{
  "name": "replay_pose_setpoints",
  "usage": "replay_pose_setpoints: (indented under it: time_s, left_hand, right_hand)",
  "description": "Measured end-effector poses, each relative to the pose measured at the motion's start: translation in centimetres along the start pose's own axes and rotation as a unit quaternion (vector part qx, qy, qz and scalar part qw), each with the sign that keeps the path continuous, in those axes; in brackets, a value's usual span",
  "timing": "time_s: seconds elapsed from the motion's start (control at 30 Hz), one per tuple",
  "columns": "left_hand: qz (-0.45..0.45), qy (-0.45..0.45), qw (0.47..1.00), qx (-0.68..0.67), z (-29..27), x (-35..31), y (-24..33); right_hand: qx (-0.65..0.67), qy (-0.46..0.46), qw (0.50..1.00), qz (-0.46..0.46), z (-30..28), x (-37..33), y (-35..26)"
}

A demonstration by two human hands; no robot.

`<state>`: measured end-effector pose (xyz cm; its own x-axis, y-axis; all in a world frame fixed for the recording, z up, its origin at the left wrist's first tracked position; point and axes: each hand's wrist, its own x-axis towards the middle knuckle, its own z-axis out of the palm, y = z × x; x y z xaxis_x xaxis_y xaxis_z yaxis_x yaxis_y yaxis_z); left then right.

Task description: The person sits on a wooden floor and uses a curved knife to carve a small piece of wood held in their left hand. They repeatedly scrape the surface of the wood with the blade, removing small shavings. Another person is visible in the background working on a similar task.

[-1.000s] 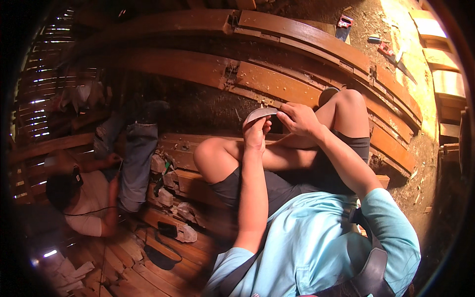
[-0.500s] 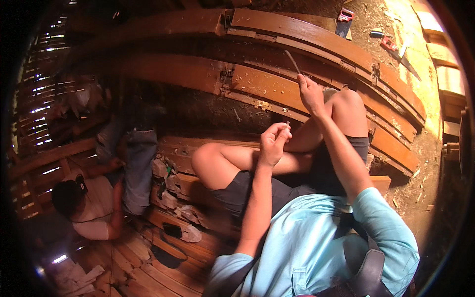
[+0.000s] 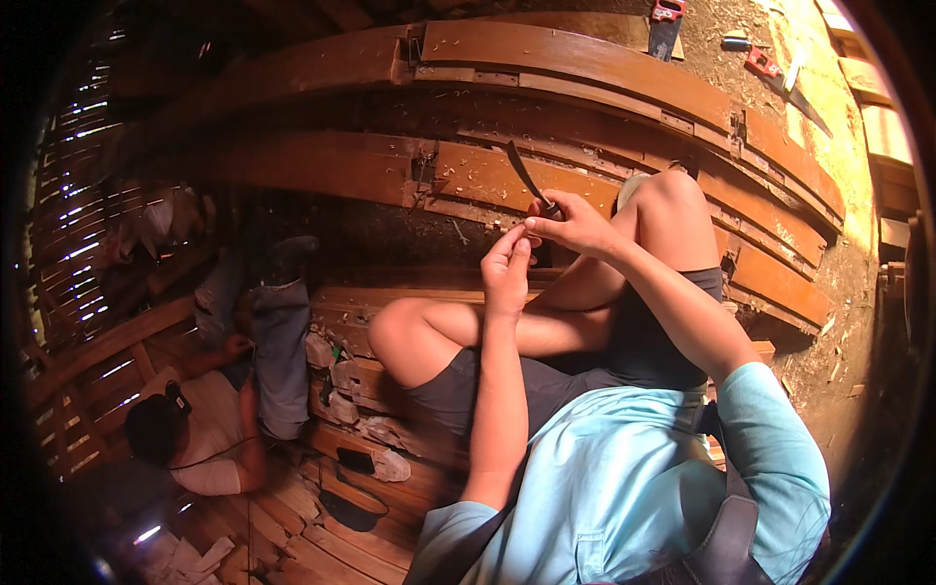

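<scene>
My right hand (image 3: 575, 226) is closed around the handle of a knife (image 3: 525, 175) with a narrow, slightly curved dark blade. The blade points up and to the left, over the brown boards. Just left of it, my left hand (image 3: 505, 275) is closed in a pinch, its fingertips meeting the fingers of my right hand. Whatever sits between those fingertips is too small and covered to make out. Both hands are held above my crossed bare legs (image 3: 575, 327).
Long curved brown wooden boards (image 3: 575, 63) run across the far side, dotted with shavings. Two red-handled saws, one a handsaw (image 3: 666, 34), lie at the far right. A person (image 3: 210, 429) sits low at left, near a dark phone (image 3: 356, 459) on wooden slats (image 3: 331, 551).
My right hand has come left and down with the knife, from well apart to touching my left hand. My left hand has shifted slightly left. The view has turned a little.
</scene>
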<state>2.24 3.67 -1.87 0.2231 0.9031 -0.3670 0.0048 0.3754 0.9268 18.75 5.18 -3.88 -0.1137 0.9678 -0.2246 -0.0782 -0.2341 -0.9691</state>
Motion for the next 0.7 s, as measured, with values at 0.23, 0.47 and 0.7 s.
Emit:
replay_pose_setpoints:
  time_s: [0.23, 0.47, 0.7]
  left_hand:
    - [0.077, 0.071, 0.981, 0.163, 1.0, 0.5, -0.4]
    - [0.040, 0.105, 0.978, 0.174, -0.1, 1.6, 0.2]
    - [0.066, 0.200, 0.953, 0.218, -3.1, 8.2, -3.4]
  right_hand:
    - [0.062, -0.034, 0.993, 0.095, -0.1, 0.9, 1.3]
    - [0.156, -0.042, 0.961, 0.224, 0.2, 1.6, 0.8]
    - [-0.062, 0.057, 0.990, 0.114, 1.3, 2.1, 3.8]
